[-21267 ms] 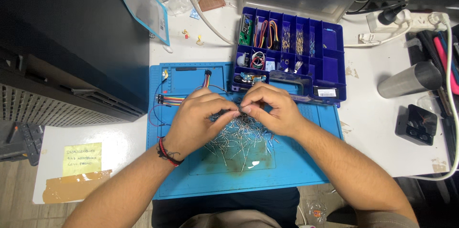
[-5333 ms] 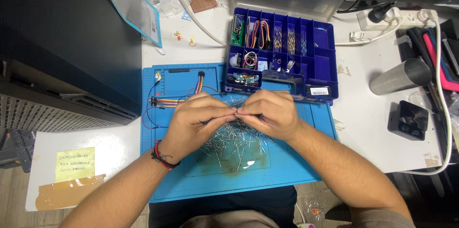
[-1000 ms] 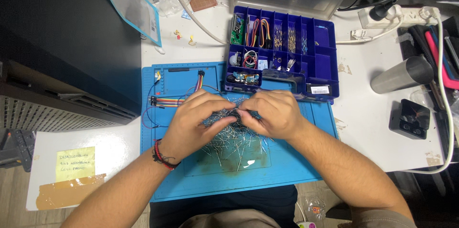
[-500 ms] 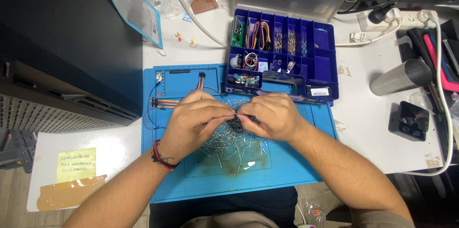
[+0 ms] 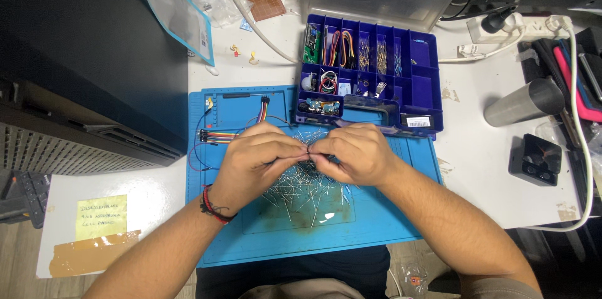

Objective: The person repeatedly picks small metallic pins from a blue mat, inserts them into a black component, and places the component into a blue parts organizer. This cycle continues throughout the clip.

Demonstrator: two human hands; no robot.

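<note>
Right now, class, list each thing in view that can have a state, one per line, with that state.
Parts box: lid open.
Left hand: fingers pinched on a small part, over the pile.
Right hand: fingers pinched on the same part.
Component pile: loose on the mat.
Ribbon wires: lying flat.

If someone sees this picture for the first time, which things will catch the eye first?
First, the two hands, left hand and right hand, meeting fingertip to fingertip over a pile of thin metal-legged parts on the blue mat. Just behind them, the dark blue parts box stands open with coloured wires inside.
</note>
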